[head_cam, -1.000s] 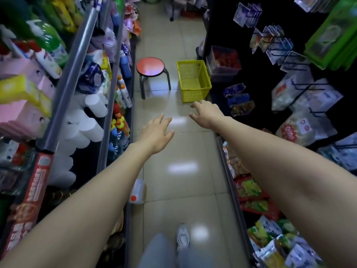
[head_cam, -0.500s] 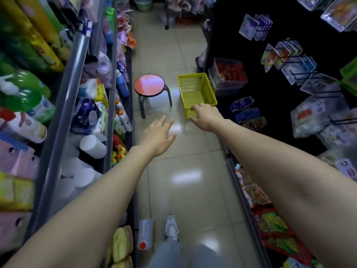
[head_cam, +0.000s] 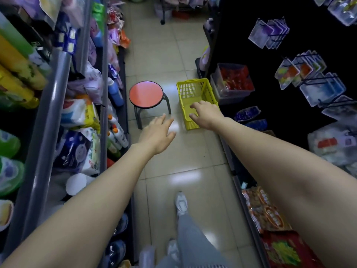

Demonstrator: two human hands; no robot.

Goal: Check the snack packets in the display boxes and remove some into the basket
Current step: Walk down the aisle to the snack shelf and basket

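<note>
Stool (head_cam: 146,94): on floor, just left of basket (head_cam: 193,89).
Left hand (head_cam: 157,133): fingers spread, empty.
Right hand (head_cam: 206,114): relaxed, empty, seen against basket.

We look down a narrow aisle with a glossy beige tile floor (head_cam: 164,60) that shows pale patches of glare (head_cam: 184,178). Grey metal shelves (head_cam: 48,113) line our left and a dark peg rack (head_cam: 241,35) our right. A round red stool (head_cam: 146,94) on black legs stands on the tiles.

Head camera looks forward-down along the aisle floor (head_cam: 185,155).
</note>
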